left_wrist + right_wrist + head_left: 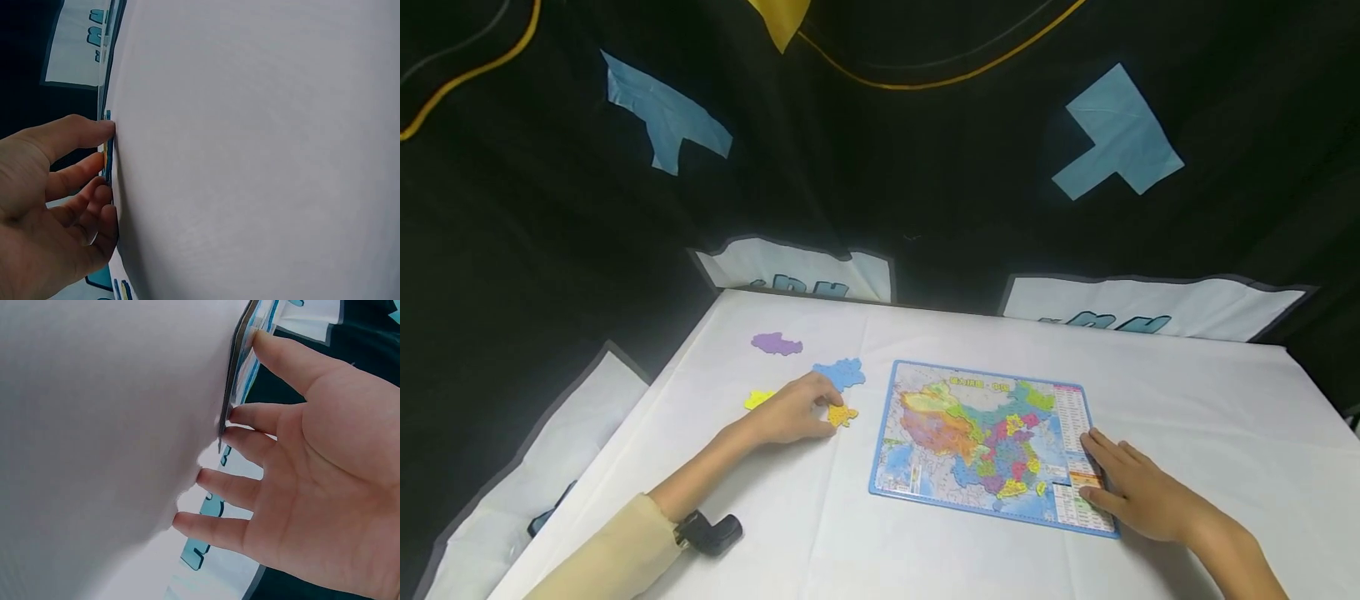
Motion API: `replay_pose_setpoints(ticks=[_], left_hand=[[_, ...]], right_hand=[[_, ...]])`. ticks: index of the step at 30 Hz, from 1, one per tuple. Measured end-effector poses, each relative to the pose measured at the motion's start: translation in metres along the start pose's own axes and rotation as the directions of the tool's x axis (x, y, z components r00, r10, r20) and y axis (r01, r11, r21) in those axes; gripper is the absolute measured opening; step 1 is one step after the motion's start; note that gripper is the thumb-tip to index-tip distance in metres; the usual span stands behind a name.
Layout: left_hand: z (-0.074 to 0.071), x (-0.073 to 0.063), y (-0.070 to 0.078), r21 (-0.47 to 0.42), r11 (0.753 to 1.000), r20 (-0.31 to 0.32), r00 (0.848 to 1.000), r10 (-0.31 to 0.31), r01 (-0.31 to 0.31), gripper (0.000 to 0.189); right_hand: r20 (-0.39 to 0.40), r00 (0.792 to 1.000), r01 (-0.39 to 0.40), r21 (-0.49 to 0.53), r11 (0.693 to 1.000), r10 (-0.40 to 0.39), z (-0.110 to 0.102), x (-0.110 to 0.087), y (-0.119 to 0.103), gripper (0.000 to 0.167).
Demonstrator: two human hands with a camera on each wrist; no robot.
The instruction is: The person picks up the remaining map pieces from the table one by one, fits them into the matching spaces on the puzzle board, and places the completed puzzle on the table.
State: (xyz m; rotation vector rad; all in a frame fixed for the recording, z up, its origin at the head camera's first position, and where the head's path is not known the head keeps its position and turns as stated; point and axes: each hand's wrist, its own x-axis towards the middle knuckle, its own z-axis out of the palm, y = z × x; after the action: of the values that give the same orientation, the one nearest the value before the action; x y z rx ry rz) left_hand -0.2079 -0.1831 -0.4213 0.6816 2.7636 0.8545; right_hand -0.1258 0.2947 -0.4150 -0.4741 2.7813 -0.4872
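Note:
My left hand (793,410) pinches a small orange map puzzle piece (842,415) between thumb and fingers, low over the white table. Side-on in the left wrist view, the left hand (69,181) has its thumb and fingertips down at the tabletop. Just beyond those fingers lies a blue puzzle piece (848,372), and a yellow piece (758,399) is partly covered by the hand. To the right is a blue-rimmed puzzle board (940,492) printed with a colourful map of China. My right hand (1138,492) rests with fingers spread on the board's right edge; the right wrist view shows the same hand (300,469) palm-on.
A purple puzzle piece (777,343) lies farther back on the left. The white table (760,567) ends at a back edge before a black curtain (925,192). A small black device (711,533) sticks out from the left sleeve (617,550).

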Motion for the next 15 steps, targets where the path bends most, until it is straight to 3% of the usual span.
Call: replay_pose_setpoints(ticks=[7, 15], left_hand=[[0.003, 0.004, 0.011, -0.021, 1.0, -0.014, 1.0, -0.013, 0.013, 0.034], [0.01, 0.011, 0.041, -0.07, 0.994, -0.041, 0.996, 0.084, -0.087, 0.034]], right_hand=[[-0.007, 1.0, -0.013, -0.006, 1.0, 0.012, 0.003, -0.001, 0.001, 0.084], [-0.014, 1.0, -0.009, -0.051, 0.999, 0.008, 0.006, -0.002, 0.002, 0.077]])
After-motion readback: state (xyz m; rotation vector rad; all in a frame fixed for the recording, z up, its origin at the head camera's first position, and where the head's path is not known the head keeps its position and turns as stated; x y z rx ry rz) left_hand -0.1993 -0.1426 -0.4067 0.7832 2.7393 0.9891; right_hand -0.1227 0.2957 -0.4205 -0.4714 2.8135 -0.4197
